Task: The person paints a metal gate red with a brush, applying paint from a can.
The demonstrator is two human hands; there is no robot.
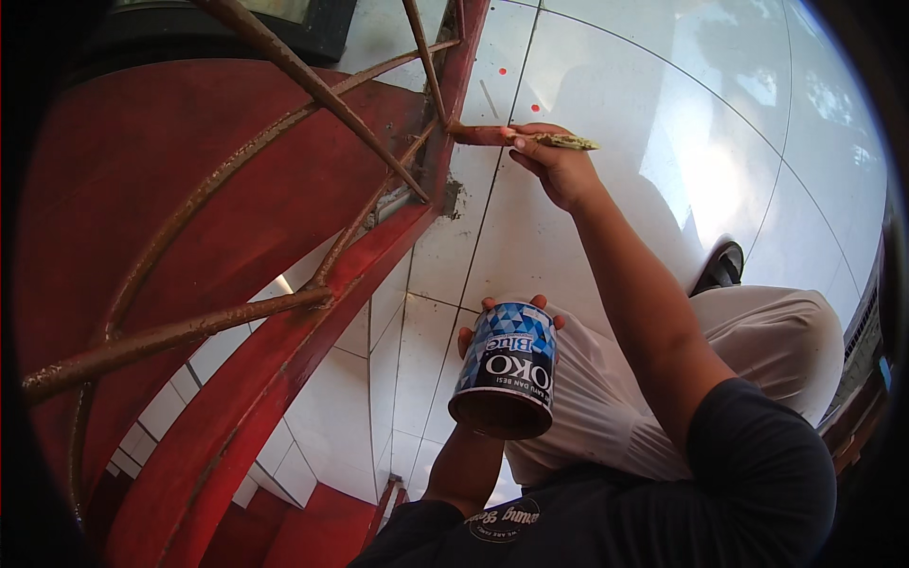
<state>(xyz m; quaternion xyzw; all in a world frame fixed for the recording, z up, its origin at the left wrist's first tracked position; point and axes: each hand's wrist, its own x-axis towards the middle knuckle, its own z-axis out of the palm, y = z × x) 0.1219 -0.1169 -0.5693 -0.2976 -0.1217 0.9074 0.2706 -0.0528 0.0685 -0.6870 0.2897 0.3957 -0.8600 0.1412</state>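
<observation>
My right hand (557, 166) pinches a paintbrush (483, 135) with a reddish end and a stained, pale handle. The brush's reddish end meets the red-painted rail (458, 80) where a brown metal bar joins it. Lower down, my left hand (465, 342) is wrapped round a paint can (505, 364) with a blue, white and black label. Only its fingertips show round the can, and the can is tilted so that its dark round end faces me. What is inside the can is hidden.
Rusty brown bars (199, 327) of a metal railing cross the left side. Curved red steps (170, 161) lie beyond them. White floor tiles (625, 104) spread to the right, with small red paint spots. My bent leg and a dark shoe (721, 268) are at right.
</observation>
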